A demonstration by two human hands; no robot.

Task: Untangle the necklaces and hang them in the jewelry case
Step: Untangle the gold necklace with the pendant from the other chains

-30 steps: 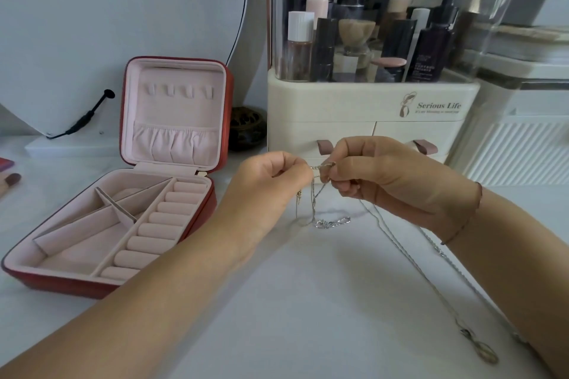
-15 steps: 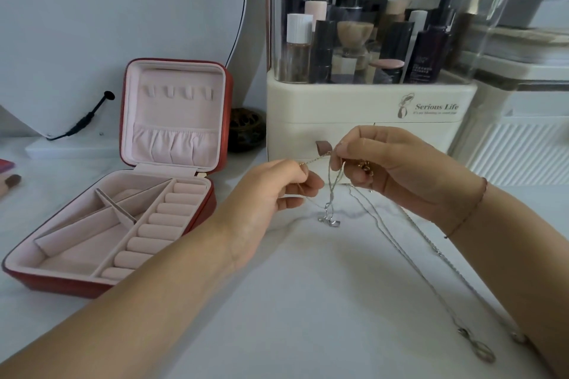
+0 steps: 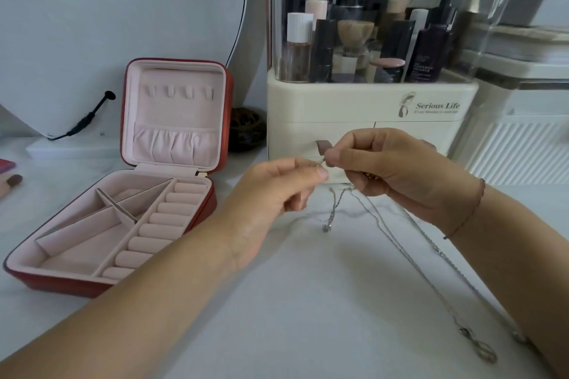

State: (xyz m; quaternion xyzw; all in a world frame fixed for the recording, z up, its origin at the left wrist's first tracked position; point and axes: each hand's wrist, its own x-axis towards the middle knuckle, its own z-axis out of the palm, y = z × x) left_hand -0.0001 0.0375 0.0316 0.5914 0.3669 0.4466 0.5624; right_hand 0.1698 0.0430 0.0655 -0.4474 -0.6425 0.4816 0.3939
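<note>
My left hand [image 3: 277, 191] and my right hand [image 3: 391, 169] meet above the white table, each pinching the top of thin silver necklace chains [image 3: 388, 234]. A short chain end with a small charm [image 3: 330, 218] dangles below the fingers. The long chains trail down to the right, under my right forearm, to a loop pendant [image 3: 480, 348] lying on the table. The red jewelry case [image 3: 123, 194] stands open at the left, pink inside, with a row of hooks [image 3: 178, 92] in its upright lid; nothing hangs on them.
A cream cosmetics organizer [image 3: 369, 111] full of bottles stands right behind my hands. A round mirror [image 3: 107, 24] with a black cable leans behind the case. A dark round object [image 3: 246, 129] sits between case and organizer. White ribbed box at far right.
Both hands stayed together while their fingers reworked the chains. The bunched chain that hung between them now hangs straighter, its charm lower.
</note>
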